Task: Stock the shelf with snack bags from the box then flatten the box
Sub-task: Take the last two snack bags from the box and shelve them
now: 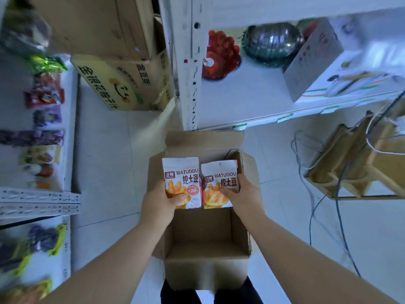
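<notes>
Our left hand [157, 201] grips the left bag [182, 172] by its bottom corner, thumb across its white-and-orange fries print. The right bag [220, 178] sits edge to edge beside it, pinched in our right hand [243, 194]. Both hang above the open box [206, 229]; the white shelf [252, 99] beyond has bare board.

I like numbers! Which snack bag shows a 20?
The left snack bag, held by the left hand, shows a round 20 badge; the right snack bag, in the right hand, shows none.

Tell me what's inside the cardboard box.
The near half of the box shows bare cardboard. The snack bags, one in the left hand, one in the right hand, hide the far half.
</notes>
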